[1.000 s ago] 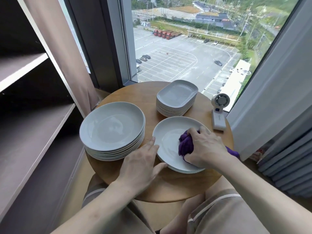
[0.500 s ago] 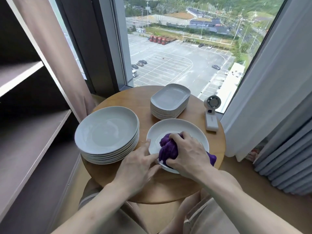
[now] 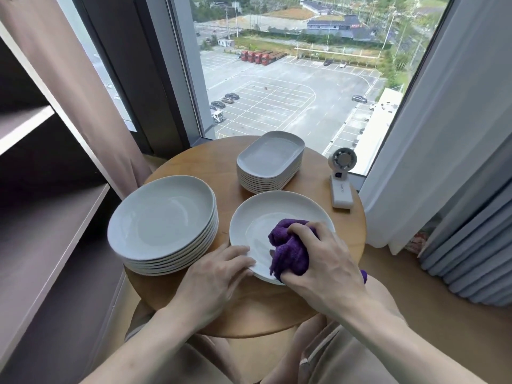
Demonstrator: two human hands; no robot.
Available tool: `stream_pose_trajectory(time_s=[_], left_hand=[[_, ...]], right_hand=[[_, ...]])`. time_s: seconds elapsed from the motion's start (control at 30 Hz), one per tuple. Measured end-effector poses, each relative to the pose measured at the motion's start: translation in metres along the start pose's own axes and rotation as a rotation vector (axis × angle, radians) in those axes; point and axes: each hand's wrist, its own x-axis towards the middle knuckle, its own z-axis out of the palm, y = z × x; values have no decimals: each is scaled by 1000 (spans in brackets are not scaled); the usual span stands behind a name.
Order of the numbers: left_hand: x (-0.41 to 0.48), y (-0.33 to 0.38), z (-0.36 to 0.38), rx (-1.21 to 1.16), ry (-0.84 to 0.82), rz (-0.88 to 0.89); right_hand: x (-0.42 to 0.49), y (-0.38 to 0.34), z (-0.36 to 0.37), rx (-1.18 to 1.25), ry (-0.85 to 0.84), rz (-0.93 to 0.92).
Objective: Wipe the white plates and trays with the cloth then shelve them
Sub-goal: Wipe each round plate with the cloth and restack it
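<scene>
While the left hand (image 3: 219, 275) rests flat, fingers spread on the white plate (image 3: 266, 214) rim, right hand (image 3: 318, 261) clutches purple cloth (image 3: 288, 248) bunched inside it, on round wooden table (image 3: 194, 167).

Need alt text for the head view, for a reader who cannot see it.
Right hand rubs a purple cloth on a single white plate while the left hand steadies its rim. On the round wooden table also sit stacked plates, stacked trays and a small fan.

High-rise room, curtains (image 3: 432, 128), floor-length window (image 3: 291, 79) above a car park, round wooden table (image 3: 210, 167), shelving (image 3: 55, 225)
</scene>
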Motion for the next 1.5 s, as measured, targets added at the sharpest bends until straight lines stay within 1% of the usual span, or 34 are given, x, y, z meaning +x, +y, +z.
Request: stream_pose_trajectory(time_s=[0.13, 0.23, 0.33, 0.5, 0.6, 0.7, 0.83, 0.97, 1.13, 1.3, 1.4, 1.5], left_hand=[[-2, -3, 4, -14, 10, 27], [-3, -5, 4, -33, -2, 36], [-1, -4, 1, -39, 32, 37], [3, -2, -5, 25, 117, 96], [5, 0, -7, 7, 148, 120], [6, 1, -9, -57, 128, 114], [6, 3, -12, -104, 93, 97], [5, 1, -13, -134, 120, 84], [7, -4, -11, -63, 204, 65], [7, -1, -14, -37, 242, 96], [8, 2, -17, -57, 264, 86], [8, 5, -19, -97, 275, 63]], right_hand=[[2, 1, -3, 16, -43, -15], [3, 2, -3, 32, -43, -19], [3, 3, -3, 70, -23, -11], [5, 5, -3, 138, 33, 8], [4, 6, -5, 191, 60, 22], [5, 7, -9, 242, 102, 41], [5, 9, -11, 291, 85, 60], [3, 11, -10, 311, 76, 76], [3, 12, -7, 349, 85, 88], [9, 14, -12, 454, 162, 148], [14, 19, -18, 569, 232, 197], [20, 26, -23, 673, 266, 266]])
